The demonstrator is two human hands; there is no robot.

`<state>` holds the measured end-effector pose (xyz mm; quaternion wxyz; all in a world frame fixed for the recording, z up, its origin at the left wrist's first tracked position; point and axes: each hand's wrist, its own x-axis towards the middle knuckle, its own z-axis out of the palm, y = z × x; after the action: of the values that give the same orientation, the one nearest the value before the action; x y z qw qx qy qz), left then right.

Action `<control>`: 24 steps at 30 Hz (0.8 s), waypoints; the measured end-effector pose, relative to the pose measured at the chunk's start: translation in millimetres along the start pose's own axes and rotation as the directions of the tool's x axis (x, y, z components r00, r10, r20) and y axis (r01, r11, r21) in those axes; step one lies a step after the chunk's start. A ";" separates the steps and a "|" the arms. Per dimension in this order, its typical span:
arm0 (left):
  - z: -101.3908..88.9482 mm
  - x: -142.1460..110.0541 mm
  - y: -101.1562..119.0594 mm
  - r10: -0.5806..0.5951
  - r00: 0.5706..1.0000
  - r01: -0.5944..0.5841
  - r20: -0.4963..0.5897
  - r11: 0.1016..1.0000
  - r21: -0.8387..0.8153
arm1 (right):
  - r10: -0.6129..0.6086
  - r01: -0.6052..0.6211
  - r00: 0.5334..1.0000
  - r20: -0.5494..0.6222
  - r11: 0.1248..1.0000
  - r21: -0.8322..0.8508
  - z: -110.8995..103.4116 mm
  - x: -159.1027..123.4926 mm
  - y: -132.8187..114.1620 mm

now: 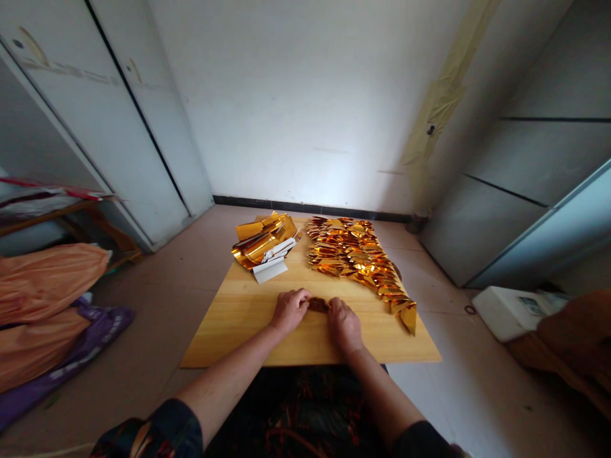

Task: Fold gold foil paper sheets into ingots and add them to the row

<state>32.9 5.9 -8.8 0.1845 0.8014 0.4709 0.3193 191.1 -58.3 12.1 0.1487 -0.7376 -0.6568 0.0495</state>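
Between my two hands is a small piece of gold foil paper (pixel 318 305), rolled or folded, dark on the side that faces me. My left hand (pixel 290 310) pinches its left end, and my right hand (pixel 344 323) grips the right end. Both hands rest low over the wooden board (pixel 229 331). Behind my left hand lies a loose pile of gold foil sheets (pixel 267 238), some with the white side up. To the right, rows of folded gold foil pieces (pixel 348 248) spread over the board, trailing toward its right front corner.
A white wall (pixel 296 108) stands beyond the board. Pale cabinets (pixel 128 114) are at the left, with orange cloth (pixel 52 273) and a purple bag (pixel 95 331) below. A grey refrigerator (pixel 515 178) and a white box (pixel 508 312) are on the right.
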 end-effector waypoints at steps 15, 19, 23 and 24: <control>3.3 -5.0 5.0 0.016 0.996 -0.012 -0.083 0.999 0.047 | 0.000 0.000 0.997 -0.081 1.000 -0.007 -0.3 -3.0 -2.0; 3.3 -5.1 3.6 0.042 0.996 -0.036 -0.080 0.996 0.076 | 0.001 0.000 0.996 -0.089 1.000 0.016 1.3 -3.4 -2.0; 3.7 -4.4 1.7 0.087 0.994 -0.084 -0.072 0.995 0.049 | 0.014 -0.011 0.997 -0.075 0.999 0.039 0.9 -2.9 -2.9; 3.8 -4.3 1.5 0.087 0.994 -0.084 -0.072 0.995 0.045 | 0.017 -0.014 0.998 -0.067 0.999 0.039 0.8 -2.7 -3.1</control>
<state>34.9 1.5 -12.1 0.1362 0.8123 0.4492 0.3463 187.6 -60.5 11.9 0.1847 -0.7410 -0.6445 0.0384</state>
